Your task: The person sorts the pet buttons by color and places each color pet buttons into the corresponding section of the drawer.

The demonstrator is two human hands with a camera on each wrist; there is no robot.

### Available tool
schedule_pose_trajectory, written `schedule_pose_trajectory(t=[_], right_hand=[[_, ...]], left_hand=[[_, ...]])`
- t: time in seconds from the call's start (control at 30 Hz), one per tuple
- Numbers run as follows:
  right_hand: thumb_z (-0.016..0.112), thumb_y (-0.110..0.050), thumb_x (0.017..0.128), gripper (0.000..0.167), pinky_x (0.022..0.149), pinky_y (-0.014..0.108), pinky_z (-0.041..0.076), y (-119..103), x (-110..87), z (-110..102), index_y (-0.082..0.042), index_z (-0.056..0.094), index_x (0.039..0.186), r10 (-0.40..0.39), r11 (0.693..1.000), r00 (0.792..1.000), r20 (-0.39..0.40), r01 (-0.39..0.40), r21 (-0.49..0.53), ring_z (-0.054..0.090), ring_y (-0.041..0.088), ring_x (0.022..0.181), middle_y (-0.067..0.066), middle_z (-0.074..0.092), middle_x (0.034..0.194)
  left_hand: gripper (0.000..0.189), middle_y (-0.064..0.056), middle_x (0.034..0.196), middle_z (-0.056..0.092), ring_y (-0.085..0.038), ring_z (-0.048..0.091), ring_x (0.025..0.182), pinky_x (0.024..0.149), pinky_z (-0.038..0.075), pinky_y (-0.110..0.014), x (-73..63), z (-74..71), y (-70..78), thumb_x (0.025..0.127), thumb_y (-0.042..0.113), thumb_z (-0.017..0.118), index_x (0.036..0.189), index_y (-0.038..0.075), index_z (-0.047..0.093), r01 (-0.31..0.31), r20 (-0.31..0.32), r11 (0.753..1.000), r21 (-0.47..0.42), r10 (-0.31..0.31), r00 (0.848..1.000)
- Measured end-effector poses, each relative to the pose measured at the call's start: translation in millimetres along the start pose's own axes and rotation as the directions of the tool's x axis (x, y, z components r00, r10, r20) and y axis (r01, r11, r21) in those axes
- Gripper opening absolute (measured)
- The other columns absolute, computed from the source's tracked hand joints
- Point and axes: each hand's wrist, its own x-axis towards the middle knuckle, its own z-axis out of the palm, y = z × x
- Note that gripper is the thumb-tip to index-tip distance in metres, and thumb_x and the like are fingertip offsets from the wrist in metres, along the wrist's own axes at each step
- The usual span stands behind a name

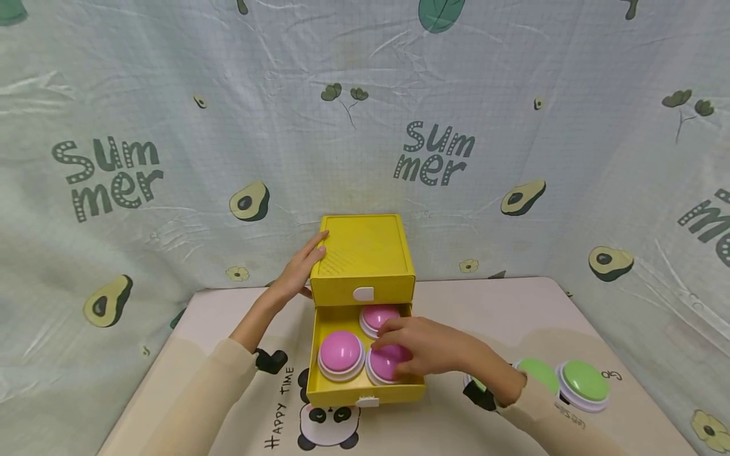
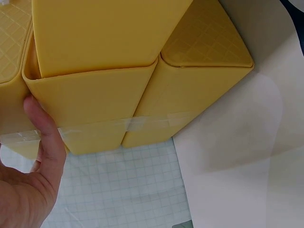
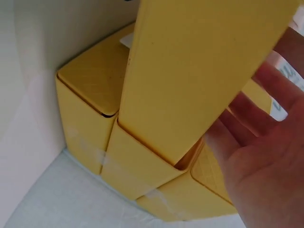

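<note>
Curling its fingers (image 1: 393, 342), right hand (image 1: 433, 354) grips pink button (image 1: 384, 364); left hand (image 1: 299, 269) rests flat on yellow box (image 1: 365, 253).

1. Yellow drawer box (image 1: 365, 253): upright under the left hand (image 1: 299, 269), lower drawer (image 1: 365, 392) pulled out.
2. Three pink dome buttons in the drawer; the right hand (image 1: 424, 348) grips the front-right button (image 1: 383, 364).

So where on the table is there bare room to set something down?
Free: the table right of the yellow drawer box, behind the green buttons. Crowded: the open drawer holds three pink buttons under the right hand. The left hand rests on the box's left side.
</note>
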Motion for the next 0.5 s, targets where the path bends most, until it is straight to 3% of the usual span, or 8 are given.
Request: schedule_pose_trajectory(t=[0.13, 0.23, 0.4, 0.5], right_hand=[[0.077, -0.029, 0.093, 0.038, 0.106, 0.036, 0.055, -3.2, -7.2, -3.6, -0.02, 0.071, 0.13, 0.026, 0.999, 0.994, -0.103, -0.021, 0.049, 0.062, 0.015, 0.121, -0.003, 0.065, 0.134], [0.078, -0.026, 0.093, 0.034, 0.097, 0.03, 0.058, -10.8, -15.5, -5.5, -0.019, 0.072, 0.126, 0.011, 0.995, 0.978, -0.208, 0.011, 0.103, 0.064, 0.013, 0.11, -0.003, 0.068, 0.126], [0.078, -0.019, 0.092, 0.024, 0.069, 0.011, 0.053, -29.9, -29.5, -0.4, -0.017, 0.074, 0.116, -0.089, 0.981, 0.93, -0.357, 0.144, 0.13, 0.06, 0.0, 0.077, -0.006, 0.074, 0.102], [0.079, -0.017, 0.091, 0.02, 0.063, 0.002, 0.045, -40.3, -36.2, 8.3, -0.018, 0.074, 0.111, -0.171, 0.971, 0.891, -0.42, 0.226, 0.084, 0.054, -0.008, 0.066, -0.01, 0.074, 0.088]], left_hand=[[0.062, -0.02, 0.168, 0.027, -0.041, 0.063, 0.109, 0.064, 0.063, -0.051, -0.7, 0.1, 0.5, 0.11, 0.052, 0.034, 0.167, 0.034, 0.017, -0.011, 0.008, 1.0, -0.005, 0.011, 1.0], [0.062, -0.02, 0.169, 0.026, -0.04, 0.063, 0.11, 0.064, 0.063, -0.051, -1.7, 0.5, 1.9, 0.11, 0.051, 0.034, 0.167, 0.034, 0.017, -0.007, 0.008, 1.0, -0.01, 0.007, 1.0], [0.062, -0.021, 0.168, 0.026, -0.039, 0.063, 0.11, 0.063, 0.063, -0.051, -3.3, 0.3, 3.8, 0.11, 0.049, 0.034, 0.167, 0.034, 0.015, -0.007, 0.011, 1.0, -0.022, 0.007, 1.0], [0.062, -0.021, 0.168, 0.027, -0.038, 0.064, 0.108, 0.063, 0.063, -0.05, -2.4, 0.2, 4.1, 0.11, 0.049, 0.034, 0.167, 0.033, 0.015, -0.002, 0.01, 1.0, -0.019, 0.002, 1.0]])
